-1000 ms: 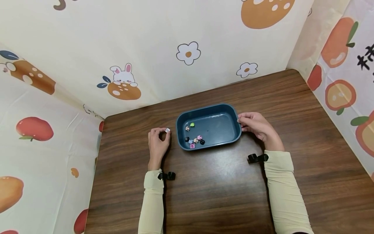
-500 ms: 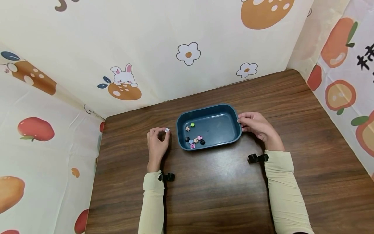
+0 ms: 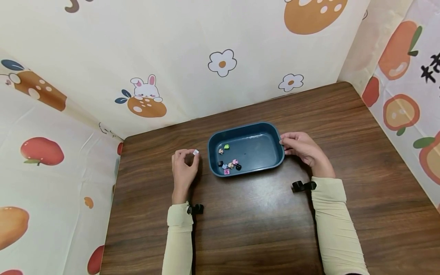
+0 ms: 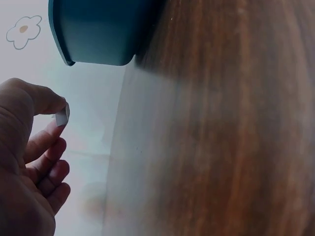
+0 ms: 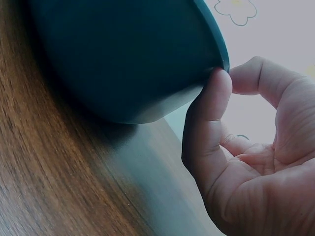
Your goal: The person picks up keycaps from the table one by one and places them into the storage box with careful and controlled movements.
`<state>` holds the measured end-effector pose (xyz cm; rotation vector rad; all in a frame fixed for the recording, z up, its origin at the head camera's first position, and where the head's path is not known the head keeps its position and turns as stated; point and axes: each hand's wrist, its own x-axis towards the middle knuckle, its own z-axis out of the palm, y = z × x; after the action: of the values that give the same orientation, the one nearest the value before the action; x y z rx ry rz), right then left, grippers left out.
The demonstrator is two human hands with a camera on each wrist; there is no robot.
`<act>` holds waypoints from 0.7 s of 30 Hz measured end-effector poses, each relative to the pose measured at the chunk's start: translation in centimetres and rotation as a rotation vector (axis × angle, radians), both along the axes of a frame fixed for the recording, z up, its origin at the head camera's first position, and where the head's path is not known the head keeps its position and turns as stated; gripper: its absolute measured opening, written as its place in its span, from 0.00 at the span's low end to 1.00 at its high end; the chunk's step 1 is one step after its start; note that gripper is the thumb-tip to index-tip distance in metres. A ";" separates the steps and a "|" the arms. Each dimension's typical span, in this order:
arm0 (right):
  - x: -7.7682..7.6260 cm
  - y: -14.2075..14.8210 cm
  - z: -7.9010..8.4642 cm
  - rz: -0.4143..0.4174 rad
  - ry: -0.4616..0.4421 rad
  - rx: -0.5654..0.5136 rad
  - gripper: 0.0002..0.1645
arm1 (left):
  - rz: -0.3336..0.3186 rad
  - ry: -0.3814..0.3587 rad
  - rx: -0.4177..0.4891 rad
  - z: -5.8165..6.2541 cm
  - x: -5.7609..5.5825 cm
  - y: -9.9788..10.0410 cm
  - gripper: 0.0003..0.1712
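Between thumb and fingertip my left hand (image 3: 183, 170) pinches a small white piece (image 3: 195, 152), just left of a dark blue tray (image 3: 261, 167). In the left wrist view the piece (image 4: 62, 116) looks pale grey with flat sides; its exact kind is too small to tell. My right hand (image 3: 304, 149) grips the right rim of the tray with thumb and fingers; the right wrist view has the thumb pressed at the rim (image 5: 224, 54). Inside the tray lie several small pieces, among them a green one (image 3: 226, 146), a magenta one (image 3: 226, 172) and a black one (image 3: 238, 167).
The tray stands on a brown wood-grain table (image 3: 254, 225). A pale patterned cloth wall (image 3: 192, 46) rises behind the table's far edge, with more cloth at both sides. A black strap (image 3: 196, 209) sits on the left wrist, another (image 3: 304, 186) on the right.
My left hand has drifted slightly left, away from the tray, with the white piece still pinched. The right hand and the tray stay in place.
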<state>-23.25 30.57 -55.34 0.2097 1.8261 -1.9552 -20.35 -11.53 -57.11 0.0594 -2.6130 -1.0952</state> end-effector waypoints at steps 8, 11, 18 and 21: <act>0.0 0.1 0.0 0.003 0.000 0.001 0.10 | -0.011 0.012 0.006 0.2 0.1 0.2 0.12; 0.0 0.0 0.0 0.003 -0.001 -0.002 0.09 | -0.013 0.018 -0.002 0.2 0.2 0.2 0.11; 0.0 0.0 0.1 0.002 -0.006 -0.004 0.08 | -0.018 0.036 -0.010 0.1 0.1 0.3 0.10; 0.0 0.0 0.2 0.004 -0.006 -0.005 0.08 | -0.022 0.040 -0.009 0.2 0.1 0.4 0.10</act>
<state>-23.22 30.59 -55.19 0.2102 1.8165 -1.9537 -20.24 -11.13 -56.91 0.0061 -2.5890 -1.0802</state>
